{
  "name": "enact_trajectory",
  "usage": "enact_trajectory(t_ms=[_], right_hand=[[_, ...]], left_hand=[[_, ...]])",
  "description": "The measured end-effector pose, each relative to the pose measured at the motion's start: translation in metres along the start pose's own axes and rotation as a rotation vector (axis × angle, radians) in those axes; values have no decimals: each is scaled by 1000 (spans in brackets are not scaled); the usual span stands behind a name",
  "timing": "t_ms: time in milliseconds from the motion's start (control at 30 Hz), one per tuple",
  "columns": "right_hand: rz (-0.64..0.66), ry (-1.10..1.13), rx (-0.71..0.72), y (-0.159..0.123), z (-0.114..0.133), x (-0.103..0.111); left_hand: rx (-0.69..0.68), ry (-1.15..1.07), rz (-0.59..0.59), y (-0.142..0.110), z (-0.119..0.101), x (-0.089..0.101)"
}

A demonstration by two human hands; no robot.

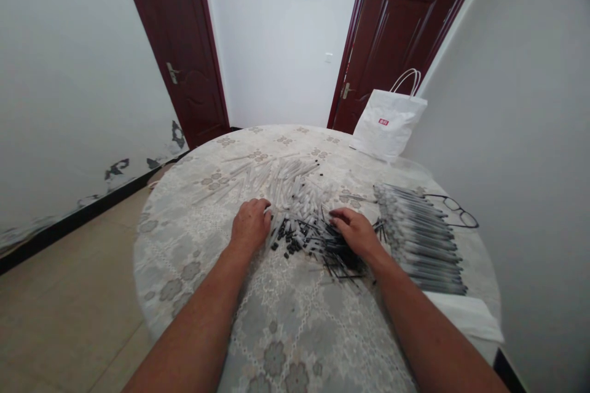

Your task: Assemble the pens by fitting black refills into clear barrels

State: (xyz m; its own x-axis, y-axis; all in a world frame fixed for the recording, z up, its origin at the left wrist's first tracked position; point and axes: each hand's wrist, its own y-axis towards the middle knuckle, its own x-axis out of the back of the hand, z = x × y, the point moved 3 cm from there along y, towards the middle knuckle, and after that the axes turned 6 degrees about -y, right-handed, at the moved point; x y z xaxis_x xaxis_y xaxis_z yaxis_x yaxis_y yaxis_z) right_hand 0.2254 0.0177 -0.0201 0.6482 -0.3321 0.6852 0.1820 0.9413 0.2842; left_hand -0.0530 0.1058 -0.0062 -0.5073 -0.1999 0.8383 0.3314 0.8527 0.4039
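Observation:
My left hand is closed, fingers curled down, at the left edge of a pile of pen parts; whatever it grips is hidden. My right hand reaches over a heap of thin black pen refills, its fingertips drawn together. A thin dark stick shows beside those fingertips, but I cannot make out whether they hold it. Between the hands lie whitish translucent pen caps and small black plugs. Behind them, clear pen barrels are spread in a loose fan.
Rows of assembled-looking pens lie at the right, with eyeglasses beside them. A white paper bag stands at the table's back right. A patterned cloth covers the round table. A white folded item sits at the right edge.

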Motion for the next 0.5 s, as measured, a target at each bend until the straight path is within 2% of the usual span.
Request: enact_trajectory(t_ms=[133, 267, 500], right_hand=[[-20, -127, 174, -5, 16, 3], [-34, -173, 310, -8, 20, 0], [-86, -185, 358, -8, 23, 0]], left_hand=[[64, -1, 19, 1, 6, -1], [105, 7, 44, 2, 9, -7], [158, 120, 105, 5, 1, -15]])
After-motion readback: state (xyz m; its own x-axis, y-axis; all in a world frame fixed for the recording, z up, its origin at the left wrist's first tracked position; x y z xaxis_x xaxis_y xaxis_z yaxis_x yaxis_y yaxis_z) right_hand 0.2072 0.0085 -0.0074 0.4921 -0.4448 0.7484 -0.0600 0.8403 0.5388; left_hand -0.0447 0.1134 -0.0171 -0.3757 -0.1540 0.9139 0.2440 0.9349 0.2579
